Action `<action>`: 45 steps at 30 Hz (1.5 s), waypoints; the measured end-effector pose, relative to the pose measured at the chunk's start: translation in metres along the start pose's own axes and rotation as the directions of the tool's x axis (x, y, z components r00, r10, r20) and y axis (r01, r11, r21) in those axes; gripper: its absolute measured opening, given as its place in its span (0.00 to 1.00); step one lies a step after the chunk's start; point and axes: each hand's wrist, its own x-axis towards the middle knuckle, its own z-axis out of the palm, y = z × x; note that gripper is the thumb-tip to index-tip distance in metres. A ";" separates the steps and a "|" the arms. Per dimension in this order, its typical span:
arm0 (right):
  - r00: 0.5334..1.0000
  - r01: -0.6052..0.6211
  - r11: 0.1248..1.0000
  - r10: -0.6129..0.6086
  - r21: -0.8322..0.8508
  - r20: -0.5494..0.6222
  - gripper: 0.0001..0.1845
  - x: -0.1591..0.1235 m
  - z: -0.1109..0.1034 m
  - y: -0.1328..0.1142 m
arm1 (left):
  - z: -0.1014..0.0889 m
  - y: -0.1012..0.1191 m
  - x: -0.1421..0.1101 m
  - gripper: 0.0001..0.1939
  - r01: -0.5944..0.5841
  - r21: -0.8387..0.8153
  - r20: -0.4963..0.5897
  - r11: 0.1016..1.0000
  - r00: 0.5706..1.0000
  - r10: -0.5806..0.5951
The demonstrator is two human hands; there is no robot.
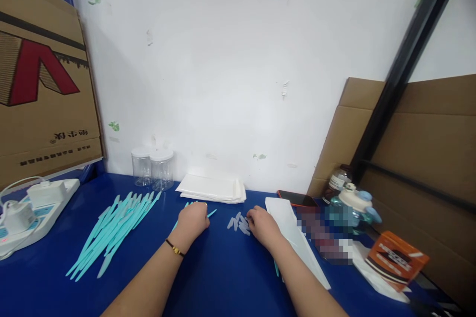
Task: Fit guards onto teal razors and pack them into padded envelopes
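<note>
My left hand [193,222] is closed around a slim teal eyebrow razor [211,213], whose end sticks out to the right of the fist. More teal shows behind and left of that hand, mostly covered by it. My right hand [262,225] has its fingers bent together at the right edge of a small pile of translucent blade caps [234,222]. Whether a cap is between those fingertips is hidden. To the left lies a heap of teal eyebrow razors [115,233] with pale translucent tips.
Two clear jars [162,171] and folded white sheets [211,188] stand by the wall. Left is a power strip [40,223]. Right are a long white sheet [297,242], a phone [297,199], a brown bottle [336,183], a teal water bottle [353,208] and an orange box [396,260].
</note>
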 end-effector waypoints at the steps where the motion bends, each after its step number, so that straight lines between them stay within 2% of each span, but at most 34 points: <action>1: 1.000 -0.008 1.000 0.009 -0.030 0.003 0.11 0.001 0.001 0.000 | 0.001 0.001 0.000 0.08 -0.004 0.000 -0.011 1.000 1.000 0.004; 5: 0.999 -0.043 0.992 0.044 -0.118 0.002 0.10 0.003 0.002 0.000 | 0.003 0.002 0.000 0.09 0.004 -0.027 -0.022 1.000 1.000 -0.005; 7: 0.998 -0.060 0.993 0.058 -0.105 -0.018 0.09 0.003 0.002 0.001 | 0.002 -0.001 0.001 0.08 0.007 -0.109 -0.021 0.994 1.000 -0.010; 9: 0.995 -0.086 0.996 0.086 -0.009 -0.053 0.08 0.003 0.001 0.004 | 0.003 -0.002 0.003 0.07 -0.009 -0.275 0.002 0.961 1.000 0.010; 11: 0.985 -0.131 0.966 0.151 0.223 -0.078 0.05 0.002 -0.004 0.008 | 0.004 -0.001 0.006 0.07 -0.054 -0.478 0.034 0.877 0.996 0.081; 13: 0.975 -0.140 0.827 0.212 0.544 -0.071 0.03 0.001 -0.013 0.012 | 0.006 0.004 0.006 0.10 -0.109 -0.646 0.040 0.755 0.984 0.176; 15: 0.972 -0.096 0.583 0.228 0.807 -0.049 0.05 0.000 -0.023 0.015 | 0.008 0.012 0.004 0.13 -0.158 -0.741 0.011 0.653 0.969 0.246; 17: 0.974 -0.033 0.348 0.221 0.937 -0.048 0.07 -0.002 -0.032 0.014 | 0.007 0.021 -0.001 0.14 -0.190 -0.780 -0.006 0.596 0.955 0.297; 18: 0.974 -0.011 0.262 0.220 0.965 -0.049 0.08 -0.003 -0.035 0.013 | 0.006 0.026 -0.004 0.14 -0.199 -0.791 -0.003 0.579 0.947 0.321; 20: 0.975 0.013 0.168 0.218 0.986 -0.050 0.10 -0.005 -0.037 0.008 | 0.003 0.032 -0.009 0.14 -0.213 -0.805 0.006 0.554 0.930 0.367; 23: 0.979 0.005 0.142 0.203 0.990 -0.034 0.12 -0.006 -0.033 0.001 | 0.000 0.036 -0.013 0.13 -0.226 -0.812 0.003 0.538 0.920 0.392; 34: 0.983 -0.017 0.189 0.184 0.982 -0.018 0.12 -0.007 -0.030 -0.009 | -0.002 0.036 -0.014 0.12 -0.234 -0.800 0.006 0.553 0.917 0.398; 40: 0.995 -0.048 0.191 0.100 0.980 0.030 0.09 -0.010 -0.026 -0.021 | 0.004 0.039 -0.014 0.11 -0.247 -0.770 -0.025 0.588 0.933 0.359; 43: 0.995 -0.055 0.167 0.093 0.984 0.039 0.08 -0.010 -0.025 -0.023 | 0.005 0.044 -0.015 0.12 -0.247 -0.777 -0.032 0.579 0.934 0.355; 45: 0.993 -0.071 0.183 0.107 0.981 0.052 0.08 -0.009 -0.026 -0.018 | 0.001 0.040 -0.013 0.14 -0.227 -0.783 -0.034 0.579 0.945 0.324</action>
